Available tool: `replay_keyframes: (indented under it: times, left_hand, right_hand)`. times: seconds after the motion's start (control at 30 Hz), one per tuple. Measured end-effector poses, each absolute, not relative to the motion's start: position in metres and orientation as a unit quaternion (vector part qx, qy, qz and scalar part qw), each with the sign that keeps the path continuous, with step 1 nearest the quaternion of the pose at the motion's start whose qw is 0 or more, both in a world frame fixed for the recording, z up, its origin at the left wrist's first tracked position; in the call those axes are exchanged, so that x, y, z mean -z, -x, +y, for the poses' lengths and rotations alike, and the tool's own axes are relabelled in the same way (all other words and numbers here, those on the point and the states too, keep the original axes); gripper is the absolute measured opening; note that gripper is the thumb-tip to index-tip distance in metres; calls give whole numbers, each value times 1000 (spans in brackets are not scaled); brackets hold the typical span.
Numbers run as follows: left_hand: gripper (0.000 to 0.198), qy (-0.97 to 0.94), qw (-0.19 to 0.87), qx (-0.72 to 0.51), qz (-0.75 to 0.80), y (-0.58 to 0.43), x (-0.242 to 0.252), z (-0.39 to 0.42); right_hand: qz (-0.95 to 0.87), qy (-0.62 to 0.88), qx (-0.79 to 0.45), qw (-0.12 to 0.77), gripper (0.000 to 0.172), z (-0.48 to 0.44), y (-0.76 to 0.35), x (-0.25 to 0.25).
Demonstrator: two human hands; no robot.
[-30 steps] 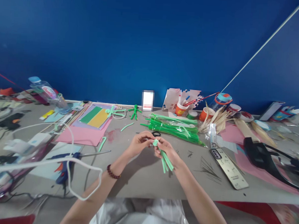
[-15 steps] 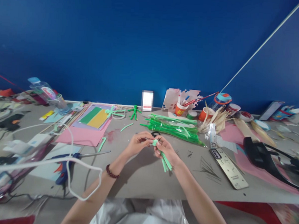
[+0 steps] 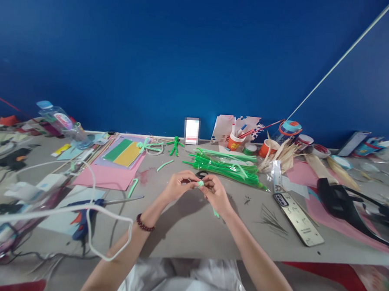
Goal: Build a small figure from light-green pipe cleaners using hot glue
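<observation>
Hands meet mid-worktop near the front edge: left hand (image 3: 179,186) and right hand (image 3: 216,194) both pinch a pale green pipe cleaner bundle (image 3: 200,183), whose ends poke out under the right palm.

You've got a water bottle (image 3: 57,118) lying far left, pink paper (image 3: 110,176) near a white cable (image 3: 131,232), little green figure (image 3: 175,145) at the back, phone (image 3: 299,220) on your right
</observation>
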State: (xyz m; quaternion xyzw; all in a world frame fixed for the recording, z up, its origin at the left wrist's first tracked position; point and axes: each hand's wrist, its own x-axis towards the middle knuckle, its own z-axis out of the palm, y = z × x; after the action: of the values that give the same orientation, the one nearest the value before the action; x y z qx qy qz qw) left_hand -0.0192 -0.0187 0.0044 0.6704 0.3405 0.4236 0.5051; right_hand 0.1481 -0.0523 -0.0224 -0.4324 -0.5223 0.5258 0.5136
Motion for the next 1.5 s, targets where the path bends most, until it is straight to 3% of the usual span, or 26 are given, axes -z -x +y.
replay_keyframes:
  times: [0.33,0.67,0.87,1.2,1.5]
  left_hand:
    - [23,-677,507,-395,358,20,-5,-16]
    - [30,-613,563,-388,396,21,-5,-15]
    - [30,-593,577,-391,403,19,-8,-15]
    - [29,-616,572,-388,378,19,-2,-14]
    - [26,-622,582,-367,373,20,-9,-16]
  right_hand:
    - [-582,476,-400,524,20,-58,-148,13]
    - [-497,441,-556,499,30,-53,-153,15]
    - [-479,438,-587,484,36,-52,-153,13]
    - [-545,480,-477,495,34,-56,-148,18]
    - [-609,491,-416,463,22,-58,-148,17]
